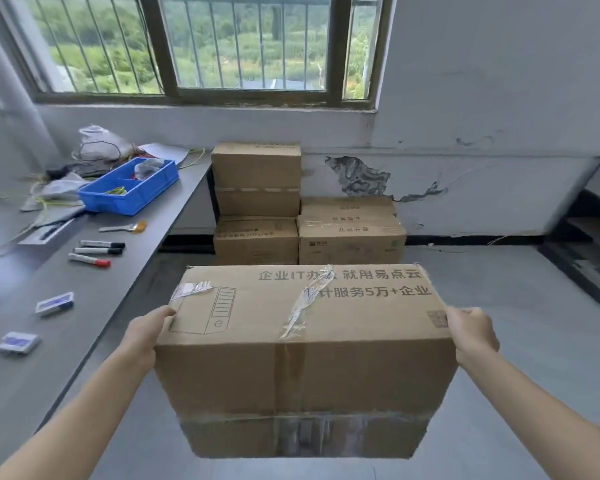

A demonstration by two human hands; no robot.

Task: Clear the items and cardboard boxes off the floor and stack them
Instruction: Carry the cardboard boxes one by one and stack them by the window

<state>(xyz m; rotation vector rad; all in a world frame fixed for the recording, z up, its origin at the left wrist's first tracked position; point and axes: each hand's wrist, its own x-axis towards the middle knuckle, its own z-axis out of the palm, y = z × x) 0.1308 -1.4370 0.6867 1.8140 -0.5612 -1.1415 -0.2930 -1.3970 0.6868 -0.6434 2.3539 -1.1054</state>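
Observation:
A large taped cardboard box (302, 355) with printed characters hangs in the air in front of me, clear of the floor. My left hand (146, 336) grips its left end and my right hand (471, 332) grips its right end, fingers curled round the edges. Beyond it, against the wall under the window, stand stacked cardboard boxes: a tall pile of two (256, 202) on the left and a lower box (351, 237) beside it on the right.
A grey table (84, 323) runs along the left with a blue bin (129, 187), markers (97, 252), a brush, small packets and a tangle of wires. Dark shelving (589, 237) stands at the right. Grey floor (499, 289) lies between.

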